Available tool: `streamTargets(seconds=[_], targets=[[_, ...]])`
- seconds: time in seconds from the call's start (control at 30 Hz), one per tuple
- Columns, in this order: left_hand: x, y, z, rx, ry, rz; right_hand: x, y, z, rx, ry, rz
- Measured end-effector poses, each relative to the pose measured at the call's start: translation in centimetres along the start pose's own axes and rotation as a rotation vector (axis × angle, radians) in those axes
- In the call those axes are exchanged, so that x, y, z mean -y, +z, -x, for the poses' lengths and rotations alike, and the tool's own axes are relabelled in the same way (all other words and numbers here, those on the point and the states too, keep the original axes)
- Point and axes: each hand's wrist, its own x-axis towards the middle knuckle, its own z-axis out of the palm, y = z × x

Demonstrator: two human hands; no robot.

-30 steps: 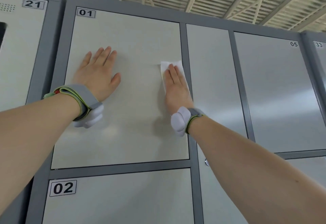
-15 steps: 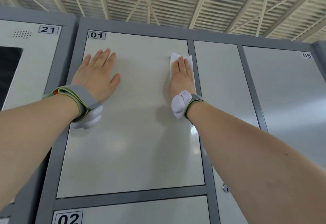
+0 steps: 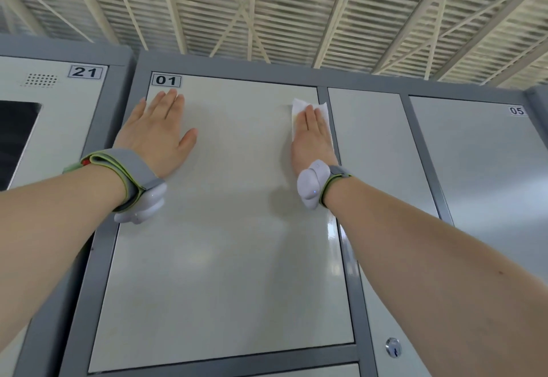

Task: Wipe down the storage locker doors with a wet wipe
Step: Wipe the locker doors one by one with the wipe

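White wet wipe, creased, flattened under right hand at upper right corner of pale locker door. Left hand spread flat, empty, upper left. Labels: 01, 21, 05.

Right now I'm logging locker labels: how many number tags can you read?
3. Tag 21 on the far-left unit, tag 01 above the left hand, tag 05 at far right. Other doors' tags may lie out of frame.

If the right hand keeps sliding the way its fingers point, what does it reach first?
The right hand, flat on the wet wipe, points up door 01; it would likely first meet the grey frame along the door's top edge.
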Motion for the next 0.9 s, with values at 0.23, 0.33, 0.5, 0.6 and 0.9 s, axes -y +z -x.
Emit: streamTargets(seconds=[0.23,0.33,0.5,0.6,0.9], targets=[[0.9,1.0,0.1,0.040,-0.002,-0.002,1.3,0.3,-2.4,-0.007,0.011,-0.012],[1.2,1.5,0.5,0.053,0.012,0.033,1.4,0.5,-1.3,-0.025,-0.137,-0.019],[1.1,2.3,0.8,0.033,0.017,0.046,-0.1,1.0,-0.8,0.000,-0.298,0.020],[1.2,2.7,0.8,0.016,0.022,0.033,-0.7,0.9,-3.0,-0.067,-0.135,0.039],[1.3,3.4,1.0,-0.042,0.039,0.043,1.2,0.9,-5.3,-0.059,-0.124,-0.007]])
